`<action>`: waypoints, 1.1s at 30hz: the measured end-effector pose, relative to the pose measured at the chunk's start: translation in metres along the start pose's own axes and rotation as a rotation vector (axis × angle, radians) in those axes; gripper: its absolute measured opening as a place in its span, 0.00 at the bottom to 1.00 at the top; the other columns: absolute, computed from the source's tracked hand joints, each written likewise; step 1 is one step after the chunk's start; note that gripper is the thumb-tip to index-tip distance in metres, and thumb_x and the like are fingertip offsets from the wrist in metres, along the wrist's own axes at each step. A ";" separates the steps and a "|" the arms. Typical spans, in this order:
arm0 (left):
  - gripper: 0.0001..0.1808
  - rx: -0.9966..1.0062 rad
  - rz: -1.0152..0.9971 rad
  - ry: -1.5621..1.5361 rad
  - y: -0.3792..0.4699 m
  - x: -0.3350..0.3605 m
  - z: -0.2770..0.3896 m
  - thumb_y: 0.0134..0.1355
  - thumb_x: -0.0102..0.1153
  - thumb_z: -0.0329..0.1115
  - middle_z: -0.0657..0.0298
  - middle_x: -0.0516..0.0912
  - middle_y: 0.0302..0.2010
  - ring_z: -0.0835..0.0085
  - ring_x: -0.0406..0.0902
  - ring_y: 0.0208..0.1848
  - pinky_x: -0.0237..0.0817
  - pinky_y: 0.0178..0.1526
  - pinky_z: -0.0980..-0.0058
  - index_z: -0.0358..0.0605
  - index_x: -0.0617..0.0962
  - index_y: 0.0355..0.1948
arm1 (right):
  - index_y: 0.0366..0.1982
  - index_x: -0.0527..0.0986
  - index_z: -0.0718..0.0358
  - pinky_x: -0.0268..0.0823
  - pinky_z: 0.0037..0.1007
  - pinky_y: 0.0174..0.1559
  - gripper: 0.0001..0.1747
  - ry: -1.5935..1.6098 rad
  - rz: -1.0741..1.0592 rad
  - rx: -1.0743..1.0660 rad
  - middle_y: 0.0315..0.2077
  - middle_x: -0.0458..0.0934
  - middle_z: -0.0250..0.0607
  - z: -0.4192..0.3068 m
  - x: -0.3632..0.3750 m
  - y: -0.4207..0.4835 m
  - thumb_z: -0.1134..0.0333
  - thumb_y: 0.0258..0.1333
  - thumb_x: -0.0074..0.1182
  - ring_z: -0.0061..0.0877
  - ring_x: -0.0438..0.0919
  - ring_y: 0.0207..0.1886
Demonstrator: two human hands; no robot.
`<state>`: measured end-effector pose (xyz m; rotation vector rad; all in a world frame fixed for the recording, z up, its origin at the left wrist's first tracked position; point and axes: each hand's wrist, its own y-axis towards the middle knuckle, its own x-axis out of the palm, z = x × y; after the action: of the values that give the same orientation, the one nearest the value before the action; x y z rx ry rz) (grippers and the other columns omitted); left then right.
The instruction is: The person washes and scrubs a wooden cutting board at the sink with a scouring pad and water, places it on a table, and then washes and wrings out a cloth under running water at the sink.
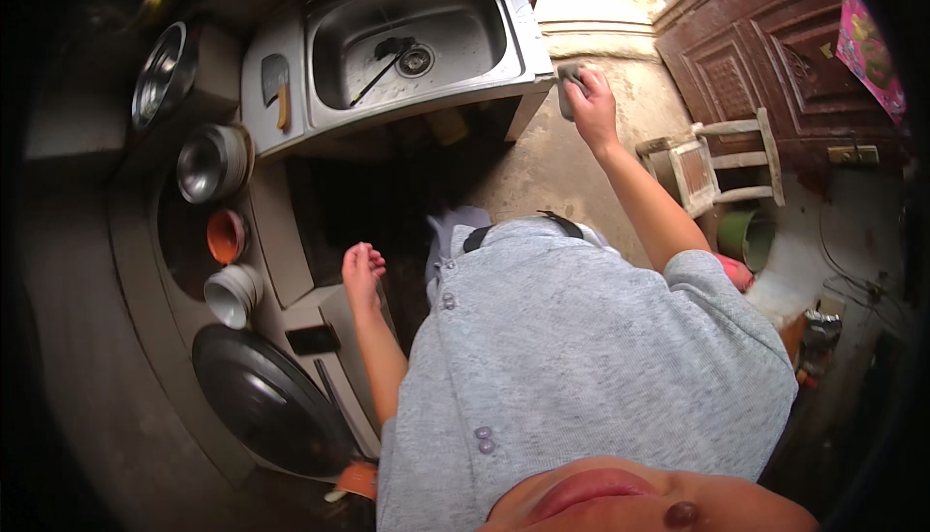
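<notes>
My right hand [596,99] grips a grey cloth [571,90] just off the right corner of the sink counter. Near the stove-side counter on the left, my left hand [363,267] hangs with its fingers loosely curled and holds nothing visible. The stainless steel sink [465,23] has a black-headed brush or scrubber with a thin dark handle [374,81] lying in it beside the drain. A cleaver with a wooden handle [282,107] lies on the counter left of the basin.
Stacked metal bowls [207,163], an orange bowl [224,236], white bowls [229,296] and a large black wok [265,401] line the left counter. A dark phone-like slab [312,340] lies nearby. Right stand a wooden chair [697,172], a green bucket [735,235] and a brown door [770,59].
</notes>
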<state>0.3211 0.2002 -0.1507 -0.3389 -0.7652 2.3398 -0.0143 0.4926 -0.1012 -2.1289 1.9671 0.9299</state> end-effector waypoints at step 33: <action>0.09 0.054 -0.446 0.733 0.177 0.185 0.128 0.61 0.49 0.35 0.66 0.74 0.27 0.81 0.71 0.30 0.64 0.36 0.82 0.39 0.73 0.35 | 0.57 0.59 0.57 0.51 0.43 0.57 0.36 -0.729 -0.047 0.141 0.55 0.55 0.59 0.156 0.192 0.206 0.53 0.47 0.54 0.50 0.54 0.59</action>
<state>0.0390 0.1541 -0.1635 -0.8429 -0.3600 1.6329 -0.2668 0.3638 -0.2538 -1.4476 1.5397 1.2751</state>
